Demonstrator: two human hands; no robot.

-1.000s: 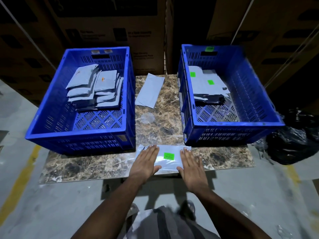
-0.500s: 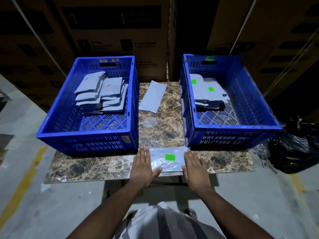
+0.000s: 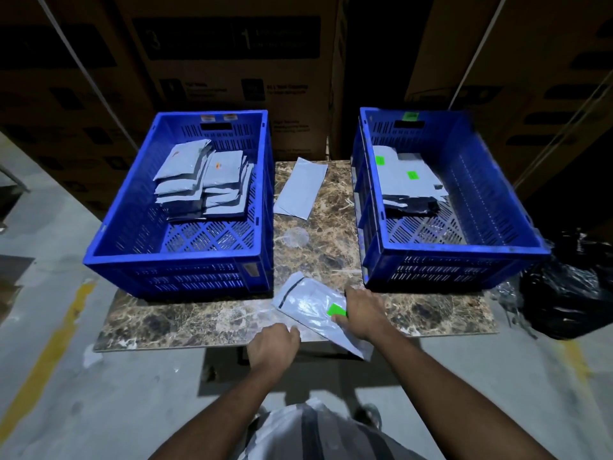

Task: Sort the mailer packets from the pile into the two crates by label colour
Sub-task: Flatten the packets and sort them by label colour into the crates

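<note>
Green-label packet, flat under both palms 0.5 s ago, now tilted, gripped by right hand, fingers hidden beneath; left hand curled at table edge, grip unclear. Crates beyond both hands.

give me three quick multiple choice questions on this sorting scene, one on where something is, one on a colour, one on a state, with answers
1. Where does the loose unlabelled packet lie?
A. in the left crate
B. on the table between the crates
C. on the floor

2. What colour is the label on the packet at the table's near edge?
A. green
B. orange
C. white

3. What is the right hand doing?
A. hanging idle
B. resting on a crate rim
C. gripping the labelled packet

Answers:
1 B, it lies on the marble table between the left crate and right crate.
2 A, a bright green patch shows beside the fingers.
3 C, its fingers curl on the packet's edge.
</note>
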